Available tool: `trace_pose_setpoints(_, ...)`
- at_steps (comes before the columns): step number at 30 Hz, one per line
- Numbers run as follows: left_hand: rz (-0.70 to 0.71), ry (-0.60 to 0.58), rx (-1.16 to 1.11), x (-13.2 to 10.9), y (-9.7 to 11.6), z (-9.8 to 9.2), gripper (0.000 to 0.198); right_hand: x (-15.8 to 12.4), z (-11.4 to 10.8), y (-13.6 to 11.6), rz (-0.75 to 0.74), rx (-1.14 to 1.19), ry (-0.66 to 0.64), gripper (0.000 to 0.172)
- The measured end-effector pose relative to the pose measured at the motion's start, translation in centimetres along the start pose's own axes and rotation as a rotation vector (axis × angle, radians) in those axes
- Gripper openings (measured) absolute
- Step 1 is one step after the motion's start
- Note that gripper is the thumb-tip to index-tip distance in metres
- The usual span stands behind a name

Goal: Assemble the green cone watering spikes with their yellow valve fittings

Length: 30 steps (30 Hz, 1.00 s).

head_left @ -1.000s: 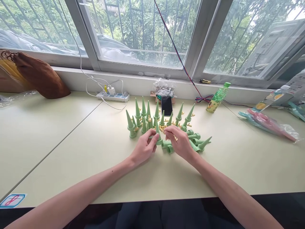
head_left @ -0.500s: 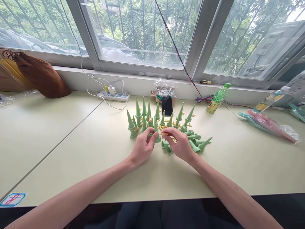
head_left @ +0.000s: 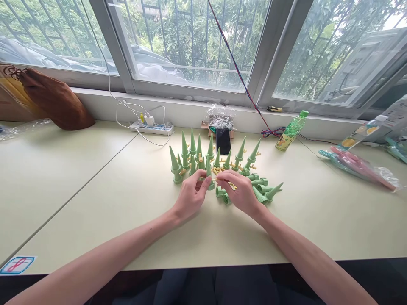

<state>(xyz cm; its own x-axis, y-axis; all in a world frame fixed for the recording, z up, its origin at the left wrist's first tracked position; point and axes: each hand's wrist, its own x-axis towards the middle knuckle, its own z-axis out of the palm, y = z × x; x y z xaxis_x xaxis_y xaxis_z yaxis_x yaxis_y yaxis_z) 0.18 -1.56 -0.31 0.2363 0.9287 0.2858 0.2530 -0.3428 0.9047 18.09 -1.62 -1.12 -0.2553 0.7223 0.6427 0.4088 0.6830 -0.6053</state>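
Observation:
In my left hand (head_left: 193, 192) is a green plastic plant-watering spike (head_left: 208, 166), its cone pointing up and its collar between thumb and fingers. Close to its right side, my right hand (head_left: 238, 189) pinches a small yellow valve piece, mostly hidden by the fingertips. Several green spikes (head_left: 174, 163) with yellow valves stand upright behind and left of my hands. Loose yellow valves (head_left: 216, 170) lie in a small pile just beyond my fingers. Several green tubular bodies (head_left: 259, 182) lie on their sides around my right hand, beside a tilted green cone (head_left: 274, 192).
A dark phone (head_left: 223, 141) leans against a small box with clear wrap at the back. A power strip (head_left: 152, 128) with white cables sits left of it. On the right stand a green bottle (head_left: 291, 131) and a clear bottle (head_left: 361, 132), near pink plastic packaging (head_left: 359, 164).
My right fingertips have shifted very slightly, and less of the yellow valve shows between them. My left hand keeps the spike in the same place.

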Motion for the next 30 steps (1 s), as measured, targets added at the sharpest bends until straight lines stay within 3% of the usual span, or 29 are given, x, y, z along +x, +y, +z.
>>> trace_pose_setpoints(20, 0.017, -0.016, 0.021, -0.2, -0.1, 0.1, 0.029, -0.4, 0.3, 0.3, 0.090, -0.038, 0.009, 0.014)
trace_pose_setpoints(30, 0.147, 0.002, 0.082, -0.1, -1.0, 0.2, 0.020, -0.3, 0.0, -0.2, 0.113, -0.029, -0.035, 0.023)
